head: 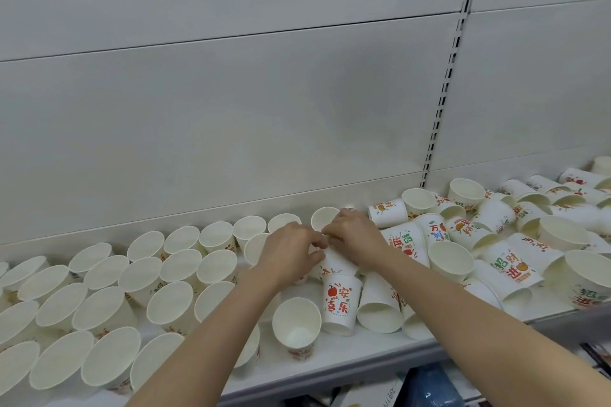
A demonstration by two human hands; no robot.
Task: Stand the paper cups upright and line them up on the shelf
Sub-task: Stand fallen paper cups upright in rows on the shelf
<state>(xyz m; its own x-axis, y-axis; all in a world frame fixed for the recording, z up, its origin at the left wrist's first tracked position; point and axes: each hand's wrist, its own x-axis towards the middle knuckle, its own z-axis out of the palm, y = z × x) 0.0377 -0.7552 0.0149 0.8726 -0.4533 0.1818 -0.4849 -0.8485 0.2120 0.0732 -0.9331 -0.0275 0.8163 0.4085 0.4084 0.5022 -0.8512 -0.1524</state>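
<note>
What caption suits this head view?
Both hands grip one paper cup between upright rows and a toppled pile.

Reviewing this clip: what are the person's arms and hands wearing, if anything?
Nothing shows. Both forearms are bare right to the bottom of the frame, with no sleeve in view. The left hand and right hand wear no gloves, and no watch, ring or bracelet is visible on either wrist.

Pale grey back panels (231, 92) meet a slotted upright (444, 89).

Bright, even light; wide-angle edge distortion.
</note>
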